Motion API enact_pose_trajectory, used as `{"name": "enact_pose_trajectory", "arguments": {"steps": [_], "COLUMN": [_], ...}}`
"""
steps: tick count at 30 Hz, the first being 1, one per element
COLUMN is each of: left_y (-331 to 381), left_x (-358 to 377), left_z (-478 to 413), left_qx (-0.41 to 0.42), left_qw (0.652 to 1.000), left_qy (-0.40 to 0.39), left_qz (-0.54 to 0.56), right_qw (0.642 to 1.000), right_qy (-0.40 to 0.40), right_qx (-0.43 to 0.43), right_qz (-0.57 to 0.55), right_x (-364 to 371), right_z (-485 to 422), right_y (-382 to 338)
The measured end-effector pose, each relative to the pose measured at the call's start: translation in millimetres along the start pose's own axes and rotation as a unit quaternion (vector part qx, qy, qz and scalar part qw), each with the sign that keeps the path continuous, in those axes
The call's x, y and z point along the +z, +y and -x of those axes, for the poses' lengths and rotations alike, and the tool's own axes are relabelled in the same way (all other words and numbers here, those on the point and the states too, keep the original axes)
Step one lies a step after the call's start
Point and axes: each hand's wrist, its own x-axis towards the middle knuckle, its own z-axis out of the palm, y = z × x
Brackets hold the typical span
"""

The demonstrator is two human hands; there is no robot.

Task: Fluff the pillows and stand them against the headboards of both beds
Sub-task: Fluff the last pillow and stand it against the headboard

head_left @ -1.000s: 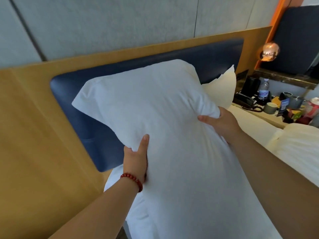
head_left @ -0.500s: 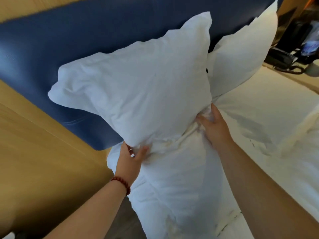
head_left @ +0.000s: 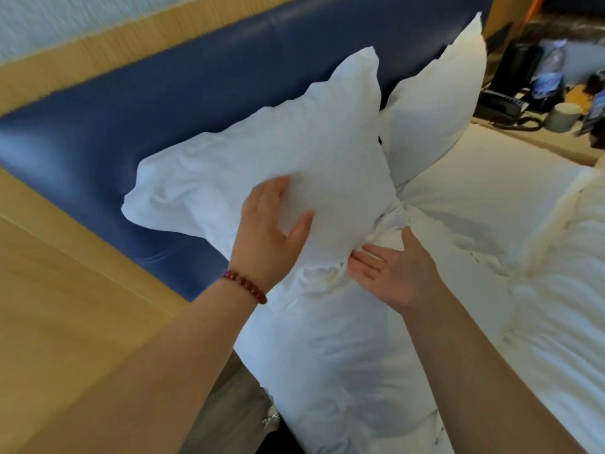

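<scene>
Two white pillows stood against the blue headboard [head_left: 183, 103], left hand [head_left: 268, 237] spread flat on the near pillow [head_left: 294, 152], right hand [head_left: 396, 273] open palm-up at its lower edge, second pillow [head_left: 435, 103] just behind.

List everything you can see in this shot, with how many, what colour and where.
near pillow: one, white, leaning on the headboard, left side of the bed
far pillow: one, white, upright against the headboard, behind the near one
headboard: one, blue padded, set in a light wood surround
duvet: one, white, crumpled over the bed
water bottle: one, clear with blue label, bedside table, top right
phone: one, black, bedside table
cup: one, grey-green, beside the phone
bracelet: one, red beads, left wrist
left hand: open, flat on the near pillow
right hand: open, palm up, at the pillow's lower edge
</scene>
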Motion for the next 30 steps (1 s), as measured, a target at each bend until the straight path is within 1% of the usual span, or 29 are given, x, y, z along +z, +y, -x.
{"name": "enact_pose_trajectory", "arguments": {"steps": [2,4,5,6,8,9,11,13,16,18,19,20,21,22,23,24,25,26,27,28,29,30], "left_y": [-2,-9,-14,-21,-36,-44,-61,-80,-105,-115,-117,-119,-119,-120,-120,-121,-121,-122,-123,-124,-125,-127], "left_x": [-9,-19,-24,-28,-32,-29,-14,2,15,17,18,18,19,19,20,19,19,19,19,19,20,20], "left_z": [-25,-56,-73,-90,-118,-126,-128,-116,-100,-100,-101,-103,-103,-104,-104,-103,-104,-104,-104,-104,-103,-102], "left_qx": [0.075,0.145,0.153,0.137,0.073,0.054,0.055,0.063,0.09,0.105,0.109,0.114,0.118,0.123,0.125,0.127,0.129,0.132,0.134,0.134,0.135,0.137], "left_qw": [0.996,0.979,0.97,0.962,0.951,0.945,0.929,0.923,0.939,0.947,0.949,0.95,0.951,0.951,0.95,0.95,0.95,0.95,0.95,0.951,0.951,0.952], "left_qy": [0.001,0.005,-0.008,-0.036,-0.11,-0.146,-0.212,-0.249,-0.22,-0.207,-0.205,-0.204,-0.202,-0.202,-0.204,-0.206,-0.207,-0.207,-0.207,-0.207,-0.206,-0.203], "left_qz": [-0.056,-0.141,-0.19,-0.233,-0.28,-0.289,-0.299,-0.287,-0.248,-0.224,-0.213,-0.206,-0.203,-0.201,-0.199,-0.197,-0.195,-0.192,-0.19,-0.187,-0.185,-0.185], "right_qw": [1.0,1.0,0.999,0.999,0.999,0.999,1.0,0.998,0.997,0.996,0.994,0.985,0.958,0.899,0.802,0.675,0.546,0.436,0.355,0.299,0.254,0.218], "right_qy": [-0.004,-0.018,-0.028,-0.034,-0.033,-0.025,0.011,0.046,0.04,0.04,0.06,0.098,0.144,0.178,0.185,0.155,0.098,0.04,-0.001,-0.026,-0.046,-0.062], "right_qx": [0.009,0.012,0.013,0.014,0.017,0.02,0.022,0.011,-0.019,-0.067,-0.097,-0.131,-0.177,-0.231,-0.28,-0.307,-0.308,-0.292,-0.262,-0.231,-0.212,-0.206], "right_qz": [0.005,0.012,0.016,0.018,0.017,0.016,0.003,-0.034,-0.059,-0.04,-0.007,0.063,0.176,0.325,0.493,0.653,0.773,0.85,0.897,0.926,0.943,0.952], "right_x": [-1,-1,-1,1,4,6,5,0,-12,-20,-22,-24,-25,-26,-28,-30,-33,-35,-36,-35,-33,-32], "right_z": [-2,-8,-14,-22,-44,-57,-83,-102,-104,-91,-82,-72,-63,-53,-45,-40,-36,-36,-37,-40,-45,-51], "right_y": [5,7,7,8,13,18,33,48,61,68,73,79,86,92,97,101,103,103,102,100,97,93]}}
